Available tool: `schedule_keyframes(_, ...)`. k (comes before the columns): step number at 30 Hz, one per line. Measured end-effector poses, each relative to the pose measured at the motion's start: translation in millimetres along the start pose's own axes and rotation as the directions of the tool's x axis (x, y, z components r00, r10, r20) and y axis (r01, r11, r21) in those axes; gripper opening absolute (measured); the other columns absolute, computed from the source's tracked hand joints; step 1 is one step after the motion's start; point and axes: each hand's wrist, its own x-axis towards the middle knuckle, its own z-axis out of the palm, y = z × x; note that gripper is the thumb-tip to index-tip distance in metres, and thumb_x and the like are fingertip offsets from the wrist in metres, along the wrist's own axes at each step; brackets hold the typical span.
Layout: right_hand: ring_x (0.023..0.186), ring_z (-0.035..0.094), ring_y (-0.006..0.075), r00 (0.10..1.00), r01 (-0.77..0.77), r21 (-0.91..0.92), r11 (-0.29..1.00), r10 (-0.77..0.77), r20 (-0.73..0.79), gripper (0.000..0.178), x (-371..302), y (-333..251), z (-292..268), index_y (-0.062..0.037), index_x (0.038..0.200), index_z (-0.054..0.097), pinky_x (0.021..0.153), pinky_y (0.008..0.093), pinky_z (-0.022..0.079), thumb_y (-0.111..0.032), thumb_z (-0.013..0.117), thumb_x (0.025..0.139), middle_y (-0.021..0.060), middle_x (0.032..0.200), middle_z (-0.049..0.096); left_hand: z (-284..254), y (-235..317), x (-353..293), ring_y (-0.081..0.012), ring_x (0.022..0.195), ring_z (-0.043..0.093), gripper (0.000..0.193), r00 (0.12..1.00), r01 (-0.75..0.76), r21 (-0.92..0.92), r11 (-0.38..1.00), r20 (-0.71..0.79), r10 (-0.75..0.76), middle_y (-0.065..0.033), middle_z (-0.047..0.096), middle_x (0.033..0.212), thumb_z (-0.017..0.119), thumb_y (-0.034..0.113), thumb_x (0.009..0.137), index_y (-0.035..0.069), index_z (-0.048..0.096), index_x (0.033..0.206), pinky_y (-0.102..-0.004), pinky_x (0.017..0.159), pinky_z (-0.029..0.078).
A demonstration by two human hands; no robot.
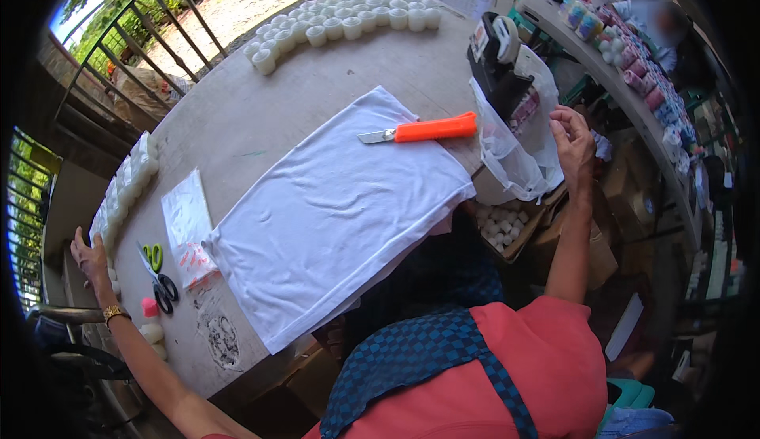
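Observation:
My left hand is at the table's left edge, fingers spread, beside a row of white cups. My right hand is raised at the right side of a white plastic bag. Its fingers are curled together near the bag's edge; whatever they hold, if anything, is hidden. Between my arms a white cloth lies spread over the table's near edge. On the cloth's far right part rests an orange utility knife with its blade out, pointing left.
Scissors with green and black handles and a clear plastic packet lie on the left. Several white cups line the far edge. A dark device stands by the bag. A box of white pieces sits below. A person is beyond.

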Motion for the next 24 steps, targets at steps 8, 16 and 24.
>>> schedule_keyframes(8, 0.085, 0.066, 0.0099, 0.930, -0.362, 0.238, 0.901, 0.368, 0.020, 0.016, -30.7, 90.7, -25.6, -0.0014, 0.106, 0.067, 0.076, 0.0243, 0.053, -0.010, 0.057, 0.096, 0.0034, 0.095, 0.069, -66.6, 217.1, -5.5, -0.0326, 0.143, 0.034, 0.052, 0.935, -0.341, -0.361, 0.868, -0.037, 0.352, -0.0186, 0.038, 0.152, 0.064, 0.033, 0.093, 0.014, 0.054, 0.141, -0.0445, 0.115, 0.030)
schedule_keyframes(16, 0.080, 0.066, 0.0103, 0.986, -0.072, 0.297, 0.952, 0.023, 0.163, 0.018, 19.9, 47.0, -9.3, 0.0000, 0.096, 0.068, 0.077, 0.0252, 0.054, 0.000, 0.051, 0.093, 0.0044, 0.084, 0.070, -128.5, 433.8, -59.7, -0.0312, 0.144, 0.034, 0.048, 0.782, -0.595, -0.437, 0.675, -0.119, 0.612, -0.0114, 0.038, 0.155, 0.062, 0.034, 0.095, 0.019, 0.054, 0.140, -0.0633, 0.114, 0.021)
schedule_keyframes(24, 0.080, 0.066, 0.0118, 0.958, -0.081, 0.207, 0.975, 0.018, 0.287, 0.016, 53.5, 38.9, -13.2, -0.0007, 0.098, 0.068, 0.075, 0.0269, 0.053, -0.001, 0.053, 0.093, 0.0046, 0.088, 0.070, -156.1, 458.7, -108.6, -0.0336, 0.142, 0.038, 0.047, 0.864, -0.462, -0.357, 0.812, 0.025, 0.503, -0.0088, 0.039, 0.154, 0.065, 0.030, 0.090, 0.022, 0.058, 0.135, -0.0833, 0.103, 0.005)
